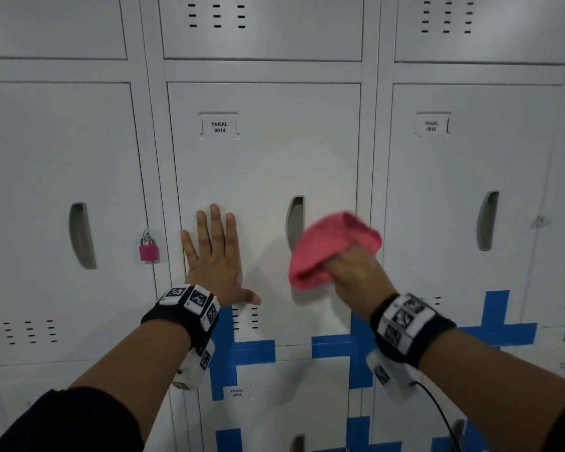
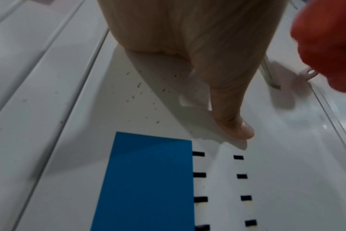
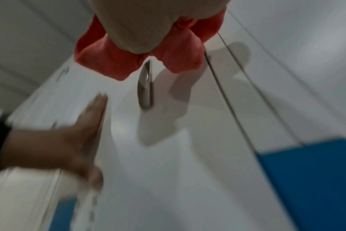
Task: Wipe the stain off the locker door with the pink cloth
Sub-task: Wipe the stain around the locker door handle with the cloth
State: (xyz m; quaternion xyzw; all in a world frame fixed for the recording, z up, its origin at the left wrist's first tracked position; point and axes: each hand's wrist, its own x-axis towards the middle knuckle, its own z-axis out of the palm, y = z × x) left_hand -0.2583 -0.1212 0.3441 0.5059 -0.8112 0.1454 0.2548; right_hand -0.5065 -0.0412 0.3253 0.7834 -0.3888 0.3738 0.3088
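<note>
Left hand [image 1: 214, 252] flat on door [image 1: 261, 164], fingers straight, holding nothing, likely to brace it shut. Right hand [image 1: 353, 272] bunched round pink cloth [image 1: 330, 246], at lower right of door by handle recess [image 1: 296, 220], poised to wipe. Brown specks [image 2: 148, 92] beside left thumb, possibly the stain. Right fingers hidden under cloth; cloth contact with door unclear.

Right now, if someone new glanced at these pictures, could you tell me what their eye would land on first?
Probably the bunched pink cloth, gripped by the right hand just beside the handle recess of the locker door labelled 0014. Next, the left hand, spread flat on that door's lower left. Then the blue tape crosses below, and a pink padlock on the neighbouring locker to the left.
</note>
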